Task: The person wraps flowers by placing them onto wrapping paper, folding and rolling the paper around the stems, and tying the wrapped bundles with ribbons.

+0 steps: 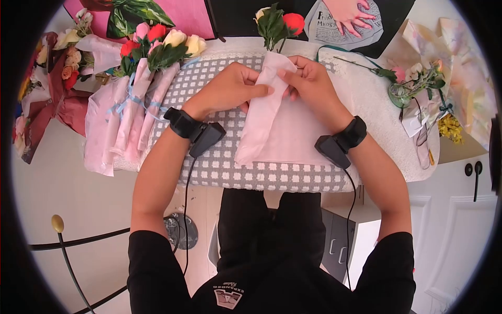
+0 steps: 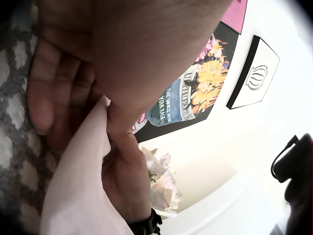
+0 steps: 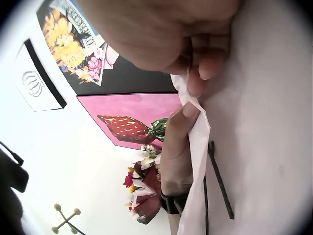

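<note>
Pink wrapping paper (image 1: 261, 115) is folded round a small bunch with a red rose (image 1: 294, 23), a cream flower and green leaves (image 1: 271, 29) showing at its top. My left hand (image 1: 232, 86) holds the folded paper from the left, thumb on top and the other fingers partly behind it. Opposite, my right hand (image 1: 314, 86) pinches the paper's upper right edge between thumb and fingers. Dark green stems (image 3: 221, 181) lie on the open part of the sheet in the right wrist view. In the left wrist view, the raised paper fold (image 2: 78, 181) hides some fingertips.
Several pink-wrapped bouquets (image 1: 123, 115) with blue ribbons lie at left, beside a dark red bouquet (image 1: 63, 99). At right stand a glass vase (image 1: 400, 97) with stems and a pale wrapped bouquet (image 1: 444, 57). A grey-and-white checked cloth (image 1: 225, 172) covers the table. Pictures stand behind.
</note>
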A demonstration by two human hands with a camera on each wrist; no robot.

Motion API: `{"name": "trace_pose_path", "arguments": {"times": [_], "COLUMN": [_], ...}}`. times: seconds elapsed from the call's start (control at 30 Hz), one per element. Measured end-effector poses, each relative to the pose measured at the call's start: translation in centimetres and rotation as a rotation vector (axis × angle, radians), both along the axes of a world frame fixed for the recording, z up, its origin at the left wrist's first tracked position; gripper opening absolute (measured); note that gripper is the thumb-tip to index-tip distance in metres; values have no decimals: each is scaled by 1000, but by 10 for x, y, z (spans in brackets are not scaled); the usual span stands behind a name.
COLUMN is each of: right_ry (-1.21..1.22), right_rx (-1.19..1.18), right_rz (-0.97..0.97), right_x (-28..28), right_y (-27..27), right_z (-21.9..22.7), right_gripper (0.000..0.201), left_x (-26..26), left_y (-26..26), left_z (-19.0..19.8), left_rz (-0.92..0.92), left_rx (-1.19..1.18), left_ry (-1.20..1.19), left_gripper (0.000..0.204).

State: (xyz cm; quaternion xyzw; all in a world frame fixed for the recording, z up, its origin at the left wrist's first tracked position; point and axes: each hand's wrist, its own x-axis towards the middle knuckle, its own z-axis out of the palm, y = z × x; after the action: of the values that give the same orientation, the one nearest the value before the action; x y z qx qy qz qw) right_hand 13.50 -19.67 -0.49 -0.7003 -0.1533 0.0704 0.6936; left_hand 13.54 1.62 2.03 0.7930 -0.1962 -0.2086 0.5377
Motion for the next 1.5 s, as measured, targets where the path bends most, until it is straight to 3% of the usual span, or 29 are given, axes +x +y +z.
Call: {"name": "trace_pose_path", "arguments": {"times": [0.1,0.2,0.27,0.3,0.33,0.4,0.47,0.53,0.6,0.67,0.73,0.9,0.97,1.0,1.07,1.1,1.13,1.17,1.2,1.23,1.27,1.5], "right_ry": [-76,-311,-519,-538,-527,-751,-755,-84,-48,0,15,-28,90,81,214,158,83,39,-3,0,14,163], "right_rx": [-39,-44,-320,-307,-310,-403,-402,-155,-101,-46,144,294,586,586,754,687,566,409,252,252,190,126], "right_rz": [-31,-197,-466,-533,-535,-623,-657,-321,-228,-123,-49,100,105,110,103,124,290,219,146,138,152,129], "right_x": [-5,7,12,14,19,33,38,28,35,35,27,13,5,-2,-14,11,17,18,12,7,3,-11], "right_y": [-1,-8,-23,-29,-37,-53,-63,-67,-73,-74,-66,-59,-51,-44,-33,-44,-46,-47,-38,-32,-25,-4], "right_z": [1,7,15,18,16,17,18,29,26,17,31,36,40,49,65,46,41,31,29,26,24,16], "right_gripper": [23,25,30,35,35,40,42,42,40,38,36,33,44,44,59,67,62,59,56,56,50,42], "left_x": [2,8,10,11,10,9,13,15,17,28,29,27,23,23,20,15,7,2,-3,-20,-19,-10], "left_y": [1,5,9,10,11,10,7,8,15,19,19,17,13,9,1,0,2,4,12,7,6,2], "left_z": [-7,-12,-12,-9,-4,-6,-8,-4,-4,-24,-21,-22,-17,-15,-12,-9,-4,1,15,20,20,13], "left_rz": [-14,13,56,52,53,53,171,212,317,332,391,400,379,379,362,356,263,170,-167,45,35,-258], "left_rx": [-50,-82,-180,-181,-225,-268,-401,-442,-356,-427,-251,-202,-317,-318,-681,-681,-702,-722,-892,-782,-783,-802], "left_ry": [-47,-99,-79,-76,-64,-47,-131,-163,-173,-190,-392,-436,-340,-349,-52,-55,-38,-18,215,116,111,440], "left_gripper": [25,25,24,24,25,26,27,26,26,26,26,27,27,27,28,28,25,23,27,39,39,45]}}
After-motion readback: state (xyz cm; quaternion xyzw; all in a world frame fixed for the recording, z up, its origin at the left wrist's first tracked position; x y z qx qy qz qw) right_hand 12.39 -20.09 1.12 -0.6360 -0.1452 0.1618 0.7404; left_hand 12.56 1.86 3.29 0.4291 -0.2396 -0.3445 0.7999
